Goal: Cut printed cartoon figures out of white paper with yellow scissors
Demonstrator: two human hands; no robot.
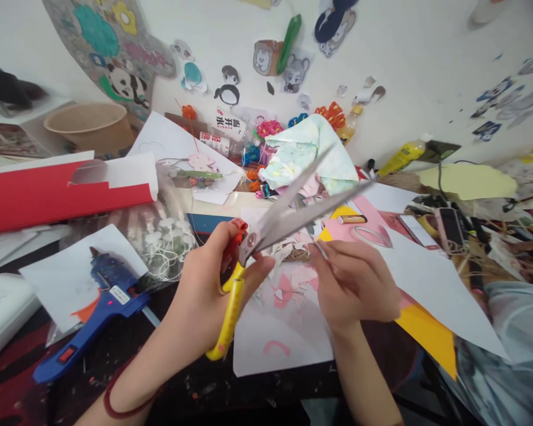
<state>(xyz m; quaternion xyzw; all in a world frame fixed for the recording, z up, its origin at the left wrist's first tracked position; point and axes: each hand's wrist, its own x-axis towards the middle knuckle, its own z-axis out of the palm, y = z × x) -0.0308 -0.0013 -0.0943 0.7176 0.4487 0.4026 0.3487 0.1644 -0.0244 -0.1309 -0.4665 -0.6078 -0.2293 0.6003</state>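
My left hand [204, 284] is closed around a pair of scissors [251, 239] with yellow and red handles. The blades are spread apart and point up and to the right. My right hand [357, 281], just below the blade tips, has its thumb and fingers pinched together. A thin sliver shows at those fingertips, too small and blurred to name. Under both hands lies a white sheet of paper [253, 340] with a pink paper arc [276, 348] on it. Pink and white paper scraps [286, 290] are scattered between the hands.
On the left are a blue glue gun [119, 296], a red corrugated sheet [39, 192] and a bag of white-corded pieces [164, 248]. Patterned cloth [311, 154] is heaped at the back. Pink and yellow paper [430, 334], a glue stick [352, 219] and phones [449, 229] lie right.
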